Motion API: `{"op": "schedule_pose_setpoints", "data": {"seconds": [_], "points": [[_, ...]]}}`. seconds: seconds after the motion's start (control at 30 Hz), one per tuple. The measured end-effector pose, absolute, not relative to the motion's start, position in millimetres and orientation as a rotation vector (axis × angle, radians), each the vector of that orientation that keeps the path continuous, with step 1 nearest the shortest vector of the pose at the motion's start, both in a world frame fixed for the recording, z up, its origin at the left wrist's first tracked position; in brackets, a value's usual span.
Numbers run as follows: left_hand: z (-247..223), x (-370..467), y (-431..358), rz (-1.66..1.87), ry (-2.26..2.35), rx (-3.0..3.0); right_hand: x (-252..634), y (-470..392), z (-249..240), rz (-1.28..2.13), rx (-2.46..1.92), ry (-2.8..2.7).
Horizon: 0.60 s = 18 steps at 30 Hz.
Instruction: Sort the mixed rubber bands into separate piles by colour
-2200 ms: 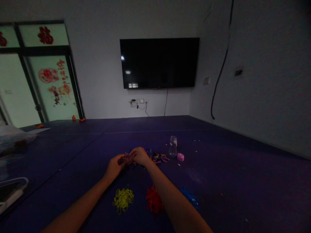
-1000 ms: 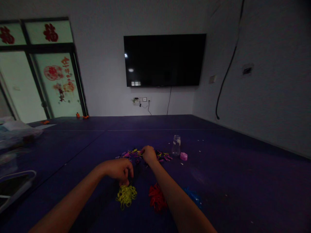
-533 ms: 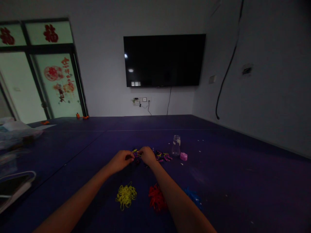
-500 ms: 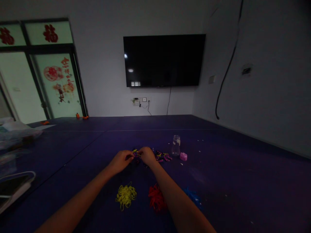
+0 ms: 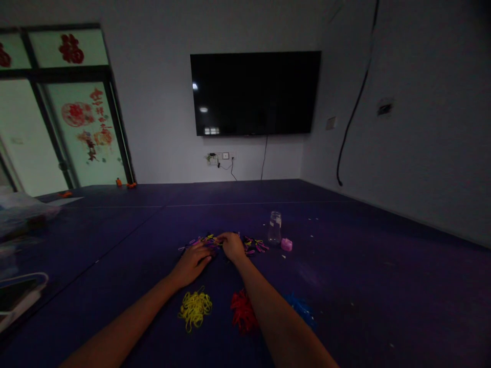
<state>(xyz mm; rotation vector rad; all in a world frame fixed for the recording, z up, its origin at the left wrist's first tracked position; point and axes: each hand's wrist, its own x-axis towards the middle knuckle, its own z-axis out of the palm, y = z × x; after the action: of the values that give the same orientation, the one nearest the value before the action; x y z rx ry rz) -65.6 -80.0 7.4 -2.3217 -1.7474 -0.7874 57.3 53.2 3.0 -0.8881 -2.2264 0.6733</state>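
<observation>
The yellow bands [image 5: 195,309] look rubbery and matt, while the blue pile [image 5: 301,309] glints. The bottle [image 5: 274,234] is smooth and see-through, the pink cap [image 5: 286,245] plastic-looking. The television screen [image 5: 255,92] is glossy, the wall [image 5: 157,112] matt.

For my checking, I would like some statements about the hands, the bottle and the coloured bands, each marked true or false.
1. The yellow bands lie left of the red bands. True.
2. The bottle lies on its side. False: the clear bottle stands upright.
3. The left hand and right hand are both at the mixed bands. True.
4. The blue bands lie between yellow and red. False: the blue bands lie right of the red.
</observation>
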Motion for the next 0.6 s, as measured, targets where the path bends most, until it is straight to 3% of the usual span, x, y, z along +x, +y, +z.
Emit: {"op": "schedule_pose_setpoints", "data": {"seconds": [0.3, 0.6], "points": [[9.6, -64.9, -81.7, -0.776, -1.877, -2.103, 62.9, 46.7, 8.5, 0.459, -0.961, -2.276], [6.1, -62.9, -81.7, -0.628, -1.842, -2.276, 61.1, 47.3, 7.4, 0.249, -0.98, -2.471]]}}
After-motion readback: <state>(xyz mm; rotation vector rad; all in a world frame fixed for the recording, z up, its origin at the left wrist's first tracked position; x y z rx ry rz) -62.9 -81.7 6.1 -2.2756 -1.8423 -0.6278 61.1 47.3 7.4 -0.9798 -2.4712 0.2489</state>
